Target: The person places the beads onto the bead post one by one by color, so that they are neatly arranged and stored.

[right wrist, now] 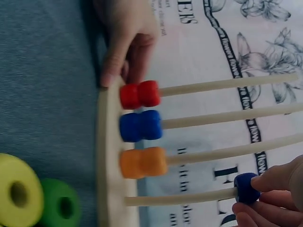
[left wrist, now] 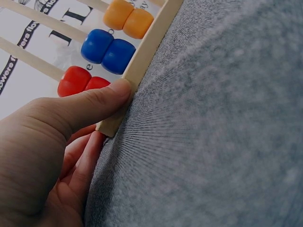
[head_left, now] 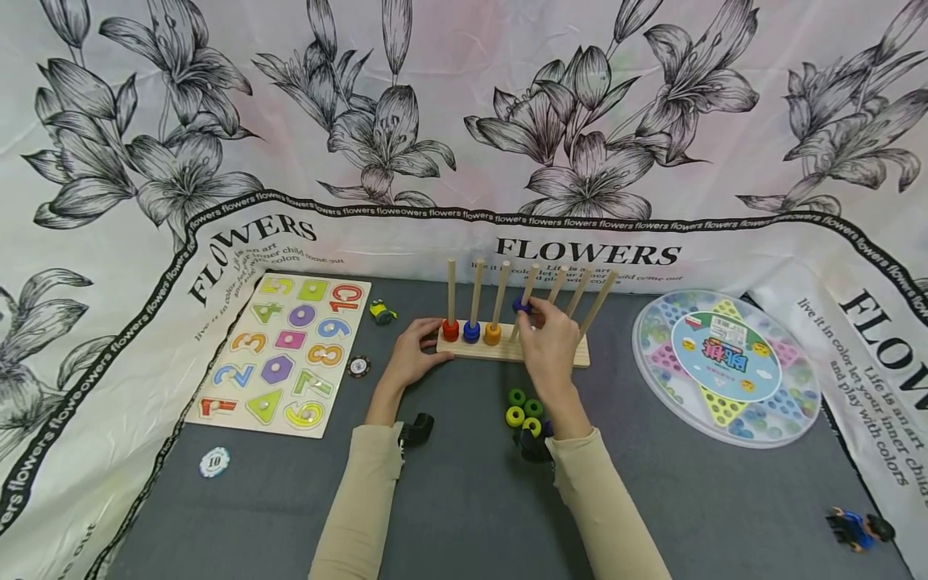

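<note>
A wooden peg board with a row of upright pegs stands at the back of the grey table. From the left, its first three pegs carry red beads, blue beads and orange beads, two on each. My left hand grips the board's left end, thumb along the front edge. With thumb and fingers, my right hand pinches a dark blue bead partway up the fourth peg. That peg's upper part shows above the bead in the head view.
Green and yellow beads lie in front of the board. To the left are a number puzzle, a small yellow-green toy and two chips. A round game box and a toy figure lie right.
</note>
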Demonstrator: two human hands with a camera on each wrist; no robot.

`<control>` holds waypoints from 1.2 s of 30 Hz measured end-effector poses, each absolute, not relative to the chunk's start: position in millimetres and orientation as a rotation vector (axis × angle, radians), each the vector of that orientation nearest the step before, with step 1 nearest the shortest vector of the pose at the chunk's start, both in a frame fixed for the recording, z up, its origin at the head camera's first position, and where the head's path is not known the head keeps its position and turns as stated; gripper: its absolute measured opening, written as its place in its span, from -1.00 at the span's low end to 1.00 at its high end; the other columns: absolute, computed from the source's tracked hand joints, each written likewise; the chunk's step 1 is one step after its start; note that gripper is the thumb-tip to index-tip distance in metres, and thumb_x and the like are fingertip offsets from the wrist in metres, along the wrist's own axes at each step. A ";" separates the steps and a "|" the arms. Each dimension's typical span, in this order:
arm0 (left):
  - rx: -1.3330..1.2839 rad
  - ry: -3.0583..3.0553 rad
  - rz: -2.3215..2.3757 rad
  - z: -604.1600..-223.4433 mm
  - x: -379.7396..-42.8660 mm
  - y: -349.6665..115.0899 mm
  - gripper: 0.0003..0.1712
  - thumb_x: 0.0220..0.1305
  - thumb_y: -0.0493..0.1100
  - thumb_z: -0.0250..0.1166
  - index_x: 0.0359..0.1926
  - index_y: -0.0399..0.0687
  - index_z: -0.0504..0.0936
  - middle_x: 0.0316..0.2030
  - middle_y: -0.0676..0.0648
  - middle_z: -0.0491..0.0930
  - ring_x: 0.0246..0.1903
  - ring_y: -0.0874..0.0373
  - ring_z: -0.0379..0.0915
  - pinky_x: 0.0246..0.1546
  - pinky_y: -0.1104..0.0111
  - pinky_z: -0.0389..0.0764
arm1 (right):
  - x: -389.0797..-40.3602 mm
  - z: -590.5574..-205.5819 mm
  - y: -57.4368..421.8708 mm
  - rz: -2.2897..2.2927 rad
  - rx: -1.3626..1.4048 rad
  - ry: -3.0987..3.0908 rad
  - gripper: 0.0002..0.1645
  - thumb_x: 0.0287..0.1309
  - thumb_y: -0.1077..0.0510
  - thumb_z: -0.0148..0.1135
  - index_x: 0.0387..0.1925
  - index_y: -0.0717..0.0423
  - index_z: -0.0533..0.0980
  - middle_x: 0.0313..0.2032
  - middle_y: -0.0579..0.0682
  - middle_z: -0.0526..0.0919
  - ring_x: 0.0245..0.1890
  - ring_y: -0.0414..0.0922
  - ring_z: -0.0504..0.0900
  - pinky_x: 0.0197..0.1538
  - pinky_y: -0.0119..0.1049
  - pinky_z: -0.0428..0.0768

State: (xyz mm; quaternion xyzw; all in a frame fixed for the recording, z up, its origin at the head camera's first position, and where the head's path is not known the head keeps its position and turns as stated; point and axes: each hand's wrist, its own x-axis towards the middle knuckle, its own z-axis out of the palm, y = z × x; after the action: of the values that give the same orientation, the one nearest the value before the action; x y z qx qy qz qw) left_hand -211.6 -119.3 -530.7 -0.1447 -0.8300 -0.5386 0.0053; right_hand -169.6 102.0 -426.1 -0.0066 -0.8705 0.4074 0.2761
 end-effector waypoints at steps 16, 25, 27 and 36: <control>-0.461 -2.577 -1.708 -529.8 -211.0 -118.1 -0.22 0.04 -0.38 0.52 0.30 -0.41 0.43 0.23 -0.31 0.39 0.16 -0.18 0.44 0.14 0.20 0.60 | -168.9 -473.3 109.2 1.109 -0.113 -2.519 -0.76 0.11 0.33 0.40 -0.17 0.38 0.69 -0.28 0.25 0.74 -0.33 0.11 0.74 -0.24 0.00 0.73; -0.434 -2.590 -1.715 -529.7 -212.3 -118.1 -0.23 0.04 -0.37 0.51 0.30 -0.38 0.45 0.23 -0.30 0.39 0.17 -0.17 0.44 0.15 0.19 0.58 | -170.4 -478.2 113.0 1.136 -0.123 -2.563 -0.83 0.10 0.33 0.39 -0.25 0.35 0.70 -0.33 0.21 0.75 -0.33 0.08 0.73 -0.23 -0.03 0.72; -0.436 -2.585 -1.714 -529.6 -212.5 -118.0 -0.24 0.04 -0.37 0.52 0.29 -0.38 0.45 0.23 -0.30 0.40 0.17 -0.17 0.44 0.16 0.18 0.58 | -170.5 -479.2 114.3 1.152 -0.118 -2.573 -0.84 0.10 0.34 0.38 -0.26 0.35 0.70 -0.34 0.20 0.75 -0.34 0.07 0.74 -0.24 -0.04 0.72; -0.425 -2.592 -1.710 -529.5 -211.5 -117.1 -0.24 0.04 -0.38 0.51 0.29 -0.39 0.46 0.22 -0.30 0.40 0.16 -0.17 0.44 0.15 0.19 0.59 | -163.4 -482.1 135.5 1.317 0.057 -2.582 -0.80 0.14 0.34 0.35 -0.19 0.38 0.68 -0.26 0.24 0.74 -0.27 0.11 0.74 -0.17 -0.05 0.74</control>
State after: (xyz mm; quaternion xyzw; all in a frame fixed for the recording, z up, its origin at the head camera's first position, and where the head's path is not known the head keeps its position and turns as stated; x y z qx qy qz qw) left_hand -211.5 -117.1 -529.5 -0.1357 -0.8270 -0.5456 0.0035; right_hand -163.4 135.5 -482.1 0.0194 -0.8841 0.4510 0.1209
